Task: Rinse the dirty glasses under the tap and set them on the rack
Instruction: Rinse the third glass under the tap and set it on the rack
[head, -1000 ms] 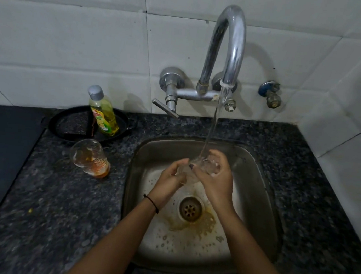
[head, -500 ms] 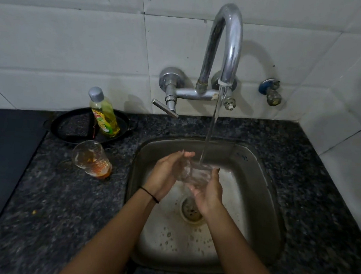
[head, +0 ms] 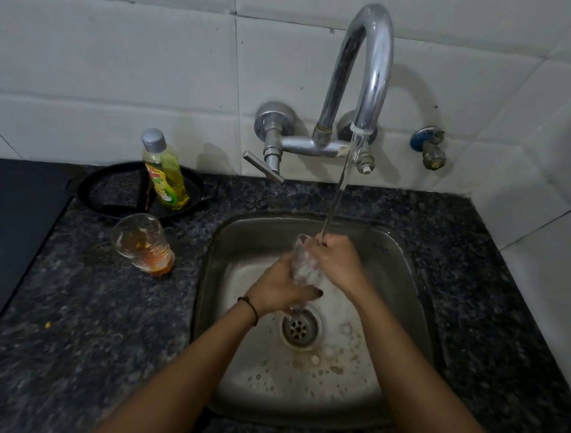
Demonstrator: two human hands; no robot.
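A clear glass [head: 304, 267] is held over the steel sink [head: 227, 246], under the water running from the curved tap [head: 367, 72]. My left hand [head: 280, 289] grips its lower part from the left. My right hand [head: 337, 261] wraps its upper part, and the stream lands on the knuckles at the rim. Much of the glass is hidden by both hands. A second glass [head: 142, 244] with orange dregs stands on the dark counter left of the sink.
A yellow dish-soap bottle [head: 164, 172] stands in a black pan [head: 108, 192] at the back left. A dark panel [head: 6, 228] runs along the left edge. The drain [head: 299, 328] lies below my hands. White tiled walls close the back and right.
The glass has turned from mouth-up under the stream to a steeper tilt. My right hand moved up over its top; my left hand slid down to its base.
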